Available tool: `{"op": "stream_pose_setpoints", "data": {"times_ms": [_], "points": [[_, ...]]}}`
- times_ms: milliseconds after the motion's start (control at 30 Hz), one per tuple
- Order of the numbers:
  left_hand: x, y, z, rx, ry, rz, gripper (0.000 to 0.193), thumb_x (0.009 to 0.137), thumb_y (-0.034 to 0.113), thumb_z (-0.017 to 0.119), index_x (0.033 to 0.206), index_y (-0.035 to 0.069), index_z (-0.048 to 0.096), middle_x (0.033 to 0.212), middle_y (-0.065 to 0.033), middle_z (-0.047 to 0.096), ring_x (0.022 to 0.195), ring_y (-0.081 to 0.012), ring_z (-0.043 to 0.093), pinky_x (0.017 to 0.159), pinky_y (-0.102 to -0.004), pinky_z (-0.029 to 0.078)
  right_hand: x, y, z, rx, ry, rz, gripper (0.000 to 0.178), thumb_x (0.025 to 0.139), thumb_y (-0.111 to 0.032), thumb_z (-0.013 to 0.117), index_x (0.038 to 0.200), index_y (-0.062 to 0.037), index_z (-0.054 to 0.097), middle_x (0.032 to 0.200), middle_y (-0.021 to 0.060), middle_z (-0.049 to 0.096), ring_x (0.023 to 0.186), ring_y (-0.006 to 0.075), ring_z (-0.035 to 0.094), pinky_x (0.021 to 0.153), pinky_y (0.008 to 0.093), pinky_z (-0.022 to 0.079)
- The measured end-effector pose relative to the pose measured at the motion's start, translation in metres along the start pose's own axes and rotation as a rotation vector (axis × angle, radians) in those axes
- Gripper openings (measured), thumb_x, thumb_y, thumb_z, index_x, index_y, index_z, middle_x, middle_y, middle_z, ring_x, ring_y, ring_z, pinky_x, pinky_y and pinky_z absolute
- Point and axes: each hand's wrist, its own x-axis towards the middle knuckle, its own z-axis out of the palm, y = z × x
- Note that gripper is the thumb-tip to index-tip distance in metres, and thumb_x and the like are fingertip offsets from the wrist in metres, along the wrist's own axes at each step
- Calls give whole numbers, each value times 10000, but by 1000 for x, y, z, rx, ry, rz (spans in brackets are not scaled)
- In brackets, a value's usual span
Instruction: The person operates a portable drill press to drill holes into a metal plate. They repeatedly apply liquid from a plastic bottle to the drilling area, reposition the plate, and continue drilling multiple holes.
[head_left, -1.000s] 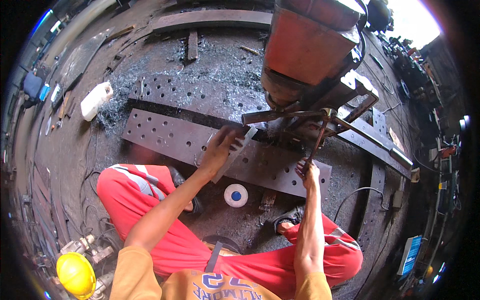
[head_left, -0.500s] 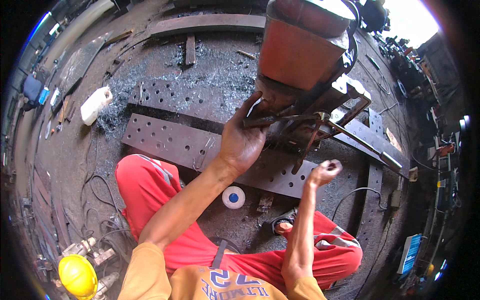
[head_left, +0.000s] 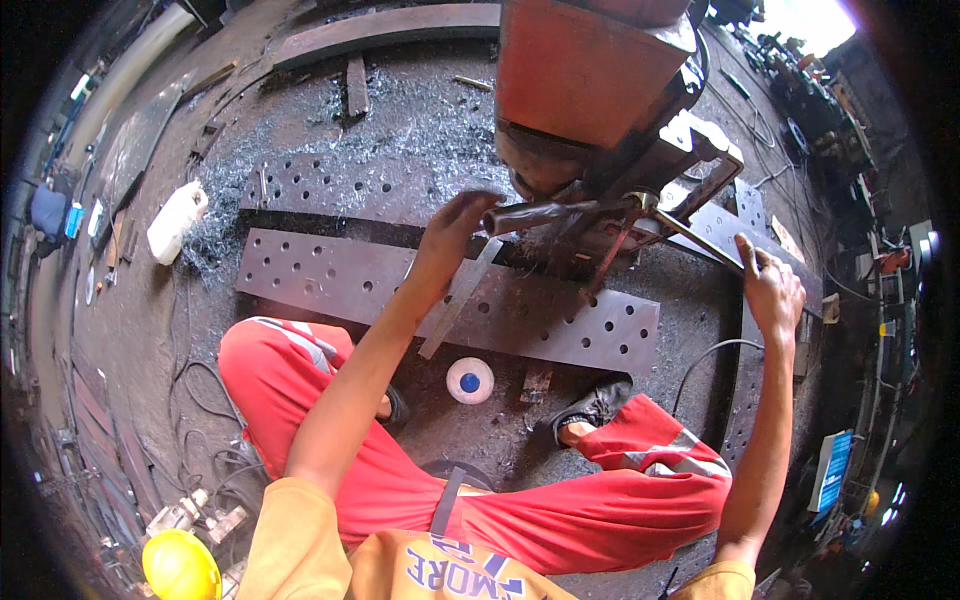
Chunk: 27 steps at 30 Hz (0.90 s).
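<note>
A red-housed drill press [head_left: 590, 80] stands over the drilled steel plates, its spoked feed handle [head_left: 640, 203] on the near side. My right hand [head_left: 775, 290] is closed round the end of the right spoke, thumb along it, and covers its grip. Beside the dark grip [head_left: 515, 217] of the left spoke is my left hand [head_left: 450, 235], its fingers stretched toward the grip's end and slightly blurred. A third, reddish spoke [head_left: 610, 262] points down toward the near plate [head_left: 330, 270]. Next to my left wrist a flat metal bar [head_left: 460, 300] lies slantwise across that plate.
Metal shavings [head_left: 310, 140] cover the far plate and floor. A white jug [head_left: 177, 222] stands at the left, a round white container with a blue centre [head_left: 470, 381] between my legs. A yellow helmet [head_left: 181, 565] lies at lower left. Cables [head_left: 720, 347] cross the floor.
My right hand has moved right and up and taken hold of the right spoke. My left hand has drawn back left from the left spoke, uncovering the flat bar. The view has shifted slightly.
</note>
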Motion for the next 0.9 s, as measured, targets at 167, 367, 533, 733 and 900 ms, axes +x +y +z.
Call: {"op": "stream_pose_setpoints", "data": {"times_ms": [167, 367, 533, 733, 900], "points": [[-27, -190, -91, 792, 349, -146, 216, 864, 188, 656, 1001, 30, 711, 953, -185, 741, 941, -363, 711, 867, -440, 549, -9, 19, 50, 322, -271, -287, 479, 881, -446, 765, 951, 1, 610, 746, 230, 637, 653, 356, 634, 641, 428, 477], [-46, -209, -111, 1204, 415, -84, 350, 859, 98, 711, 1181, 51, 584, 1133, -198, 603, 1066, -403, 609, 904, -484, 501, -14, 36, 165, 632, -384, -218, 209, 959, -161, 668, 986, 46, 659, 687, 245, 555, 579, 262, 497, 605, 401, 452], [-52, -229, -122, 1316, 434, -166, 292, 880, 143, 713, 1126, 28, 604, 1116, -197, 622, 1075, -395, 597, 941, -474, 490, -24, 34, 197, 681, -247, -321, 247, 984, -198, 645, 977, 48, 670, 748, 254, 617, 635, 247, 556, 684, 406, 488], [-45, -239, -121, 1260, 393, -174, 181, 892, 136, 692, 1033, 37, 635, 1010, -202, 645, 988, -412, 629, 861, -499, 516, -20, 23, 169, 598, -404, -288, 326, 977, -289, 674, 1151, -14, 666, 980, 249, 705, 940, 392, 694, 824, 424, 534], [-9, -225, -92, 917, 432, 113, 126, 952, 130, 620, 1055, 58, 623, 948, -211, 679, 866, -423, 674, 722, -508, 531, -24, 43, 175, 629, -522, -210, 474, 995, -452, 621, 1319, -106, 597, 1106, 229, 711, 1090, 400, 676, 896, 456, 534]]}}
